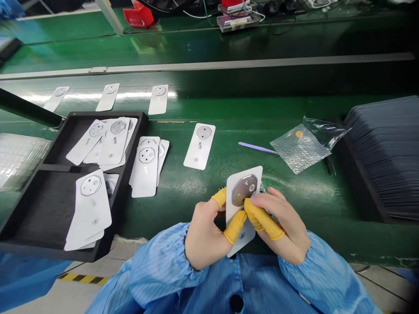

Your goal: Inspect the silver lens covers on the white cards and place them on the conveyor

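Observation:
Close to my body, my left hand [211,235] grips a white phone back cover [240,222] by its left edge, tilted upright. The cover has an octagonal metallic camera plate [244,190] near its top. Yellow finger cots cover some of my fingertips on both hands. My right hand [281,224] is closed, its cot-covered fingertips pinched together against the lower edge of the camera plate. Whatever lies between those fingertips is hidden. Beyond my hands, a single cover [199,146] lies face up on the green bench [225,113].
Left stands a black tray [36,209] with several covers [93,196]; a small stack [145,168] lies beside it. Three covers [159,99] lie farther back. Right are purple tweezers [257,148], a bubble-wrap pouch [299,150] and a black bin [363,174] of dark sheets [389,152].

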The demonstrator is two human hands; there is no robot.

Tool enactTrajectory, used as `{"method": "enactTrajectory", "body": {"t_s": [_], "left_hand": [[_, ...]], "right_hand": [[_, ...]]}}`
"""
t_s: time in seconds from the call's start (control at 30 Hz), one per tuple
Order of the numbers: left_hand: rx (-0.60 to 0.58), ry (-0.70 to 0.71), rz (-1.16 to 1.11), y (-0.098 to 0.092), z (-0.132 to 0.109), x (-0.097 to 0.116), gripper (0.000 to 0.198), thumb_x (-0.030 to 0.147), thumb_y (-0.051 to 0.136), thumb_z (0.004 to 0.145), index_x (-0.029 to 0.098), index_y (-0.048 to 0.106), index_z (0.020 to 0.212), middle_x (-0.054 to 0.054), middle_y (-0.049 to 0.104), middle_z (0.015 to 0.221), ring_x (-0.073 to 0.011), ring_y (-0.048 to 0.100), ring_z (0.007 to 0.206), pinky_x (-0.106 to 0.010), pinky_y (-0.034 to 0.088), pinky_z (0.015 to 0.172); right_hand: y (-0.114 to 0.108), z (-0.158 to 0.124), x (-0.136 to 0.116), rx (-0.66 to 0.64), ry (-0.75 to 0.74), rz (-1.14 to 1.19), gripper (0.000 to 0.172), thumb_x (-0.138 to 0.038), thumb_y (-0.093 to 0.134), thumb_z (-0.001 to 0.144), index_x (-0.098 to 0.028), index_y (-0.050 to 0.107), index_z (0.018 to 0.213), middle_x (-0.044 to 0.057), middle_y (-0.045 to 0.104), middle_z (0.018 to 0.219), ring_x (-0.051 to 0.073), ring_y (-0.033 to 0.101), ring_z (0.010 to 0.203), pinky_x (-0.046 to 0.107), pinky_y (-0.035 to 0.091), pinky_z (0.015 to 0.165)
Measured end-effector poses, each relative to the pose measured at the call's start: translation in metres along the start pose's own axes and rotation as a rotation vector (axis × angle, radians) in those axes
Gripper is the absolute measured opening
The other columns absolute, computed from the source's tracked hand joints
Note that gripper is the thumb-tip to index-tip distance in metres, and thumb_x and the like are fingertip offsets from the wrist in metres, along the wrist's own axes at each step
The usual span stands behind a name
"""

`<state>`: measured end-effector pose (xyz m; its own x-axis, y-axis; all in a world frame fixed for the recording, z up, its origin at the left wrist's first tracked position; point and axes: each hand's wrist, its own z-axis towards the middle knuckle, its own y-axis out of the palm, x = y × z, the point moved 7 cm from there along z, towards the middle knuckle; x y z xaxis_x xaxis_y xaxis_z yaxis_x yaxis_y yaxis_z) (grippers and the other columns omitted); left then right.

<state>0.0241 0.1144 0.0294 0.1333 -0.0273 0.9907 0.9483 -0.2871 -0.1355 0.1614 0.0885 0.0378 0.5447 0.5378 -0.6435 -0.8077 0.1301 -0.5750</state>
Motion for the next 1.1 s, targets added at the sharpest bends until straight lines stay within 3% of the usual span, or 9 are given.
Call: {"method": "enactTrajectory", "body": {"t_s": [0.13,0.27,0.43,0.63,0.77,0.87,0.93,1.0,1.1], "left_hand": [[-0.037,-0.069,0.018,0.001,-0.003,-0.005,0.037,0.008,0.065,0.076,0.021,0.065,0.111,-0.004,0.075,0.096,-0.0218,0.072,0.080,-0.029,0.059,0.072],[-0.015,-0.118,-0.025,-0.001,-0.002,-0.011,0.032,0.012,0.065,0.077,0.020,0.065,0.107,-0.005,0.075,0.096,-0.0223,0.072,0.077,-0.030,0.060,0.069],[-0.027,-0.180,-0.078,0.002,-0.005,-0.019,0.025,0.013,0.066,0.076,0.019,0.065,0.100,-0.006,0.074,0.096,-0.0238,0.072,0.080,-0.032,0.060,0.070],[-0.003,-0.192,-0.004,0.005,-0.008,-0.028,0.027,0.014,0.069,0.073,0.017,0.063,0.099,-0.007,0.075,0.086,-0.0249,0.071,0.077,-0.032,0.058,0.066],[-0.020,-0.318,-0.398,0.009,-0.001,-0.043,0.045,0.030,0.068,0.079,0.015,0.054,0.119,-0.010,0.074,0.090,-0.0232,0.072,0.074,-0.032,0.059,0.065],[0.186,-0.308,-0.477,-0.024,-0.001,-0.057,0.074,0.031,0.071,0.078,0.027,0.032,0.141,-0.005,0.074,0.097,-0.0224,0.072,0.078,-0.033,0.060,0.067],[0.399,-0.254,-0.363,-0.060,-0.010,-0.065,0.084,0.029,0.068,0.080,0.038,0.018,0.146,-0.002,0.071,0.110,-0.0225,0.070,0.091,-0.036,0.058,0.076],[0.480,-0.270,-0.199,-0.085,-0.020,-0.073,0.062,0.031,0.066,0.081,0.034,0.042,0.138,-0.002,0.069,0.115,-0.0247,0.066,0.102,-0.037,0.055,0.085],[0.336,-0.416,-0.036,-0.089,-0.026,-0.087,0.027,0.037,0.068,0.077,0.016,0.074,0.093,-0.009,0.074,0.102,-0.0291,0.067,0.096,-0.037,0.054,0.082]], "right_hand": [[0.005,0.002,0.000,-0.070,-0.055,-0.100,0.045,-0.012,0.044,0.090,-0.023,0.044,0.133,0.007,0.068,0.113,0.021,0.065,0.106,0.043,0.051,0.099],[0.013,-0.001,-0.010,-0.111,-0.229,-0.250,0.037,-0.020,0.051,0.088,-0.010,0.051,0.124,0.022,0.056,0.129,0.032,0.052,0.124,0.053,0.049,0.097],[0.024,-0.011,-0.012,-0.178,-0.182,-0.354,0.042,-0.018,0.052,0.087,0.001,0.049,0.124,0.032,0.044,0.136,0.041,0.042,0.130,0.058,0.050,0.093],[0.036,-0.018,-0.016,-0.229,-0.186,-0.333,0.038,-0.005,0.053,0.081,0.002,0.053,0.118,0.030,0.027,0.148,0.041,0.035,0.134,0.053,0.049,0.100],[0.020,-0.013,0.005,-0.124,-0.040,0.009,0.046,-0.012,0.050,0.087,-0.009,0.045,0.133,0.021,0.041,0.143,0.031,0.045,0.130,0.049,0.051,0.099],[0.008,-0.020,0.034,0.019,0.189,0.060,0.050,-0.015,0.053,0.088,-0.019,0.043,0.137,0.016,0.043,0.143,0.029,0.046,0.130,0.053,0.046,0.103],[0.016,-0.031,0.044,-0.047,0.204,-0.033,0.053,-0.018,0.061,0.084,-0.020,0.046,0.135,0.016,0.043,0.143,0.031,0.041,0.134,0.057,0.042,0.105],[0.034,-0.045,0.049,-0.178,0.150,-0.096,0.047,-0.018,0.063,0.084,-0.020,0.051,0.130,0.015,0.045,0.143,0.031,0.036,0.137,0.059,0.042,0.105],[0.047,-0.057,0.056,-0.198,0.103,-0.087,0.038,-0.012,0.055,0.087,-0.021,0.056,0.124,0.014,0.053,0.136,0.029,0.040,0.135,0.058,0.043,0.103]]}}
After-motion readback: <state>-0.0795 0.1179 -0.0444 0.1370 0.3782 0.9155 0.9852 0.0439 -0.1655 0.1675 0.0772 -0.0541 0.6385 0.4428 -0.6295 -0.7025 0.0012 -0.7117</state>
